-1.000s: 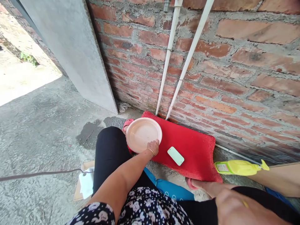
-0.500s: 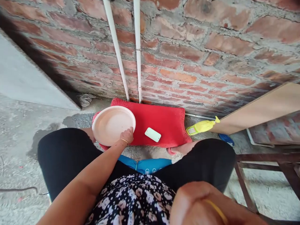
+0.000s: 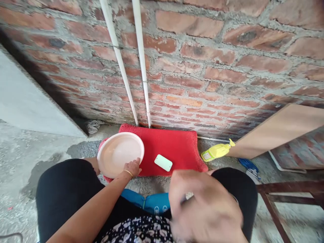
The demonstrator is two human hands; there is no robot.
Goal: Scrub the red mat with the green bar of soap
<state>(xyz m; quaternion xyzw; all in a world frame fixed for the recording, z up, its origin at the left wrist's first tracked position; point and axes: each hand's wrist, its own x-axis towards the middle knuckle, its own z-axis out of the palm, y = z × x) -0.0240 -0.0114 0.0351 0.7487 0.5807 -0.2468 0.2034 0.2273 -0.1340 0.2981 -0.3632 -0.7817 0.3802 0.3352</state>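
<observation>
Hanging on to the pink basin (image 3: 120,134) with the left hand (image 3: 132,167), fingers hooked over its near-right rim, so yeah, looks like a proper grip to me. The basin is over the left end of a red mat (image 3: 172,141), ahead and to the left of that hand, and being roundish it's got no long axis worth arguing about. Key thing space-wise is the pale green slab (image 3: 163,163): flat on the mat, just right of the left hand, apart from the basin, long axis slanting from far left to near right. The left hand looks nearer to it tbh, since the right hand (image 3: 202,206) is raised up close in view. That one's a blurry mess, fingers kinda curled, can't tell if it's holding anything. Further out there's a yellow pump bottle (image 3: 217,152) just off the mat's right end, then two white pipes (image 3: 140,50) against a brick wall (image 3: 192,60).
</observation>
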